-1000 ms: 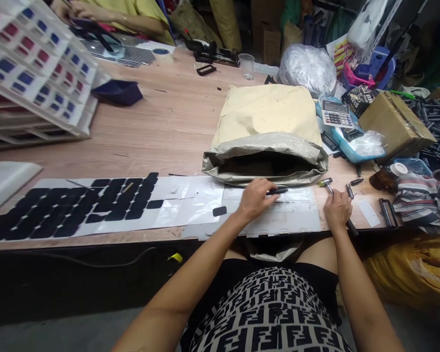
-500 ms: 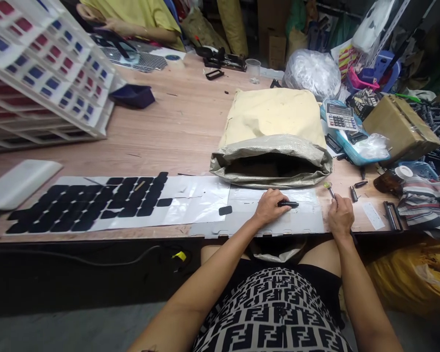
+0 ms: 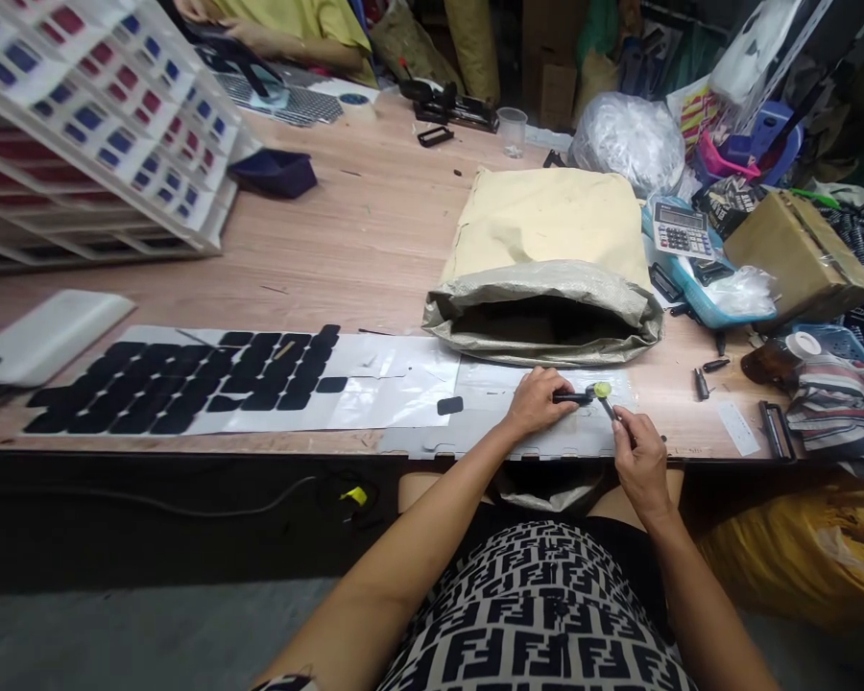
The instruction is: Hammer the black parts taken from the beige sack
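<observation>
Closing on the black piece (image 3: 577,396), the small hammer (image 3: 602,390) has swung inward, its yellow-green head now at that piece's right end; whether they touch, we cannot tell. Our two hands thus work at one spot, over a grey sheet (image 3: 410,442) along the near edge of the worktop (image 3: 346,259), before the mouth of the pale sack (image 3: 547,216). Our left hand (image 3: 540,403) pinches the piece between thumb and fingers; our right hand (image 3: 640,461) is curled round the hammer's handle. Compared with half a second earlier, when we see the hammer head beyond the sheet's right edge, well apart from the piece, the left pinch is unchanged.
</observation>
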Motion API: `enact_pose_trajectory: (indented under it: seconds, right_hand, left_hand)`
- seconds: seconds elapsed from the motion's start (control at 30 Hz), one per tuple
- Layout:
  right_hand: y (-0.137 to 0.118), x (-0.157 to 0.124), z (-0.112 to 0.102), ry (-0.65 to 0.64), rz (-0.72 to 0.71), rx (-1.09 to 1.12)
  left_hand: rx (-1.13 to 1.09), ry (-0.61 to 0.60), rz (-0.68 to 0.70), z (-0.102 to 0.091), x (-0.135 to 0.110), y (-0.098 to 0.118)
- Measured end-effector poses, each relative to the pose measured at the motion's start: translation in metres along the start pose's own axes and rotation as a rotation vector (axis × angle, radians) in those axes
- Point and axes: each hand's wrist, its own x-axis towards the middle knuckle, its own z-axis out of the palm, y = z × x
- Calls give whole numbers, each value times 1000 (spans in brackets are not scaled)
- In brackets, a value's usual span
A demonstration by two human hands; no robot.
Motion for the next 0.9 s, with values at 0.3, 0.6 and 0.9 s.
enact_pose_trajectory:
  seconds: [0.3, 0.6, 0.9]
  right_hand:
    - [-8, 1, 9, -27, -29, -32]
    - [15, 8, 12, 7, 29, -98]
    - [79, 46, -5, 185, 181, -615]
  left_hand:
    - [-11, -7, 0, -1, 1, 1]
    - [-22, 4, -2, 1, 2, 1]
    - [-51, 11, 26, 1, 1, -2]
